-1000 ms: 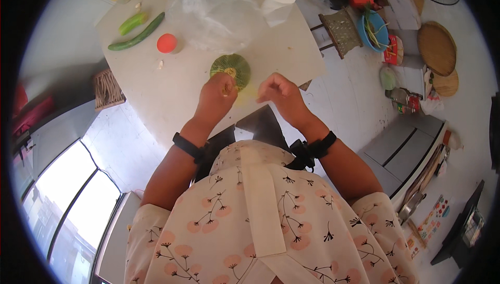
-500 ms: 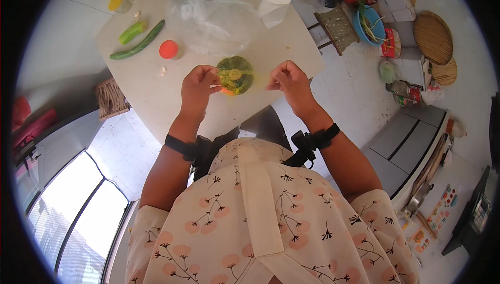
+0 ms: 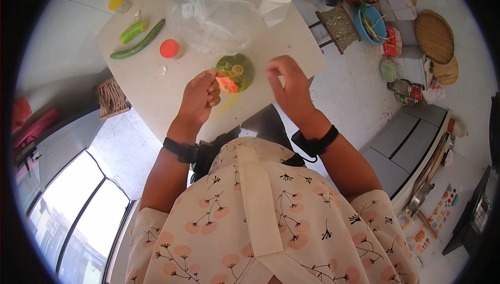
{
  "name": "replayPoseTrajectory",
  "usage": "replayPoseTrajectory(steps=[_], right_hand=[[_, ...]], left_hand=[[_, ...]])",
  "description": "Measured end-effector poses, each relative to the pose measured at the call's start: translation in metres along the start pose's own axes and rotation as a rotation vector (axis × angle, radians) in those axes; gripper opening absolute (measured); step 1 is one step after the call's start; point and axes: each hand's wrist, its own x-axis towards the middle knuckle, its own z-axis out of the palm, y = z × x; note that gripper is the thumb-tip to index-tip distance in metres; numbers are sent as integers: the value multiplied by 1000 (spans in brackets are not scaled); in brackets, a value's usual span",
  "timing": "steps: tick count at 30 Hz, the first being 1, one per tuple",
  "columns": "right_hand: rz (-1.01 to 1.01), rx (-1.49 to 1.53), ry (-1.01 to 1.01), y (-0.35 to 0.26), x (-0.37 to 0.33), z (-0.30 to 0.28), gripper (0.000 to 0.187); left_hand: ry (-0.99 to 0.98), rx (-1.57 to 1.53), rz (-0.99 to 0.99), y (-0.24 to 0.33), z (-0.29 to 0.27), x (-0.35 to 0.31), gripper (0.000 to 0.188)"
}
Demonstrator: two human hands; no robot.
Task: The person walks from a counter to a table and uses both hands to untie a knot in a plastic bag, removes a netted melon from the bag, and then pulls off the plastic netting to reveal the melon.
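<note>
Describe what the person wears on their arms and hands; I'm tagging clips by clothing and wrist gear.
Both hands are bare: no gloves or rings are visible on the left hand or the right hand. Each wrist carries a black band, the left wristband and the right wristband, which looks strapped or buckled. The forearms are uncovered. The short sleeves are cream with pink flowers and dark stems.

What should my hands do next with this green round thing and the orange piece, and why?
Probably bring the right hand back onto the green round thing to steady it. The left hand pinches the small orange piece at its edge, while the right hand hovers beside it, holding nothing.
</note>
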Motion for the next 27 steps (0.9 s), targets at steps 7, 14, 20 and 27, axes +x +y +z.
replayPoseTrajectory(steps=[7, 14, 20, 27], right_hand=[[-209, 76, -234, -12, -10, 46, 9], [42, -199, -242, 5, -8, 61, 16], [-99, -849, -277, 20, 2, 34, 23], [-274, -531, -335, 11, -1, 20, 25]], left_hand=[[-30, 54, 23, 11, 40, -9, 30], [-4, 111, 35, 12, 50, -17, 28], [42, 196, 62, 11, 48, -14, 29], [51, 206, 44, 1, 48, -15, 29]])
